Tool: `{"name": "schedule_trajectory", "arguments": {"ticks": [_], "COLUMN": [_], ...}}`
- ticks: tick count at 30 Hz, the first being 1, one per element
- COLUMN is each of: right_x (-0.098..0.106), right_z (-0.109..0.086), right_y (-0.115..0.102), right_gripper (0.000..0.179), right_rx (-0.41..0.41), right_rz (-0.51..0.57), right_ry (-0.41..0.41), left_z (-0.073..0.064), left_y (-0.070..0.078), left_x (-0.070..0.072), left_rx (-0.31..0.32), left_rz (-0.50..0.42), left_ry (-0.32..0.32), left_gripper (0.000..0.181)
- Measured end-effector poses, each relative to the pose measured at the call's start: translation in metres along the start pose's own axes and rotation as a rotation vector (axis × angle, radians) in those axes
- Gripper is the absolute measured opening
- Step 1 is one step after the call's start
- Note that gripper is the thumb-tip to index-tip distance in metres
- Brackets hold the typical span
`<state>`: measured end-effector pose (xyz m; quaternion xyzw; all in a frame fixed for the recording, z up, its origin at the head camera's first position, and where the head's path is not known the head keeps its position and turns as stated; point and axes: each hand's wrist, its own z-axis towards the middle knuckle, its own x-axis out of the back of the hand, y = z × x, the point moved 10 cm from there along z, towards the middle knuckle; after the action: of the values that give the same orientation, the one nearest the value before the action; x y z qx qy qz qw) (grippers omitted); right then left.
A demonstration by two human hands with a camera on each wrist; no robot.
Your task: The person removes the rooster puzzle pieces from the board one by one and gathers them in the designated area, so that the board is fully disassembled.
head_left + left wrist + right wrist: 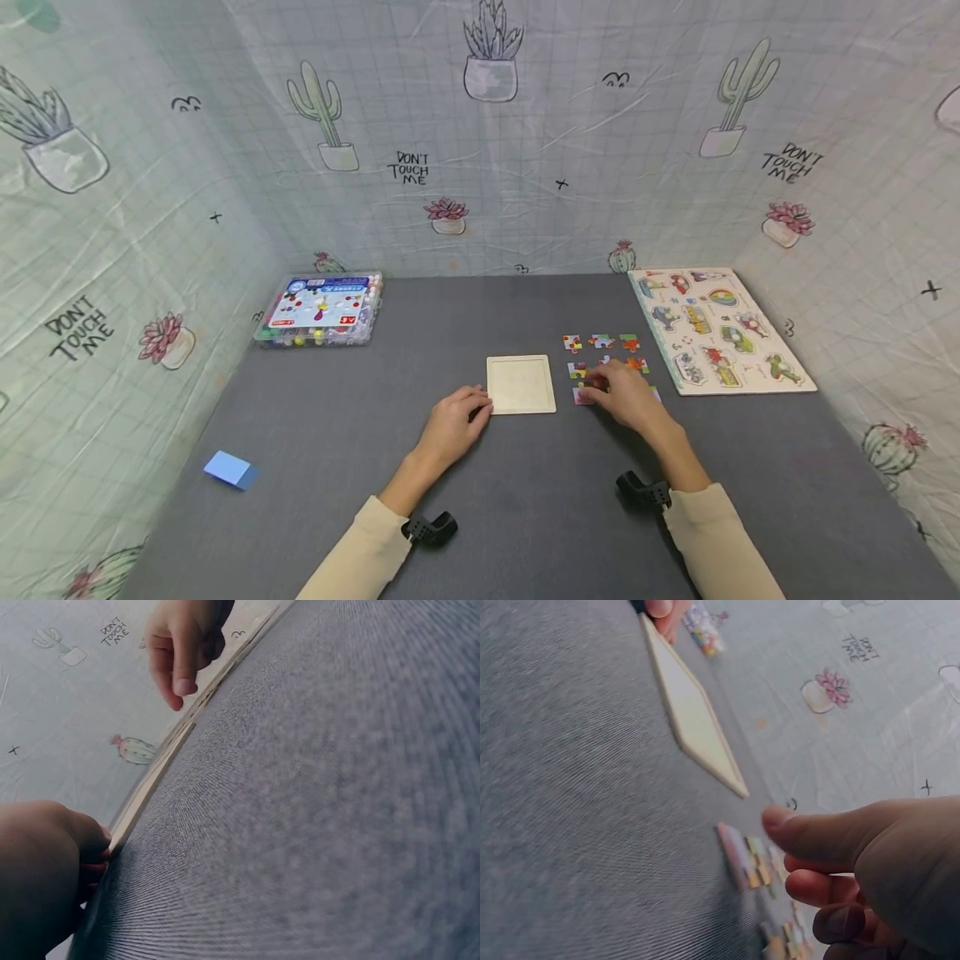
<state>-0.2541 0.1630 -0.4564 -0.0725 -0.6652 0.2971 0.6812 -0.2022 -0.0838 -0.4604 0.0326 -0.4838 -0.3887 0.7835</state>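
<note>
A pale square wooden puzzle board (pixel 521 385) with a raised rim lies mid-table, with no pieces inside it. My left hand (pixel 450 425) holds its left edge near the front corner, thumb and curled fingers against the rim. To the board's right, colourful jigsaw pieces (pixel 572 343) are laid out in rows. Over the front of these rows hovers my right hand (pixel 628 396), covering some pieces. The right wrist view shows its thumb (pixel 791 829) apart from the fingers, with nothing between them, close to a pink-edged piece (pixel 735 855).
A clear plastic box of beads (pixel 322 310) with a printed label stands at the back left. A blue block (pixel 230 470) lies at the front left. At the back right is a large picture board (pixel 720 329). Patterned cloth hangs around the table.
</note>
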Motion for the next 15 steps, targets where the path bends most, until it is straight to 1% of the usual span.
{"name": "schedule_trajectory", "arguments": {"ticks": [7, 9, 12, 15], "right_x": [0.033, 0.042, 0.051, 0.059], "right_z": [0.007, 0.009, 0.010, 0.010], "right_y": [-0.017, -0.019, -0.023, -0.027], "right_gripper": [0.023, 0.026, 0.031, 0.036], "right_rx": [0.017, 0.012, 0.013, 0.025], "right_rz": [0.082, 0.102, 0.115, 0.109], "right_ry": [0.162, 0.206, 0.252, 0.291], "left_z": [0.004, 0.004, 0.007, 0.013], "left_y": [-0.001, -0.001, -0.002, -0.005], "left_x": [0.001, 0.001, 0.000, 0.002], "left_rx": [0.027, 0.026, 0.027, 0.050], "left_rz": [-0.003, 0.002, -0.021, -0.049], "left_ry": [0.006, 0.005, -0.015, -0.038], "left_gripper": [0.006, 0.006, 0.006, 0.008]}}
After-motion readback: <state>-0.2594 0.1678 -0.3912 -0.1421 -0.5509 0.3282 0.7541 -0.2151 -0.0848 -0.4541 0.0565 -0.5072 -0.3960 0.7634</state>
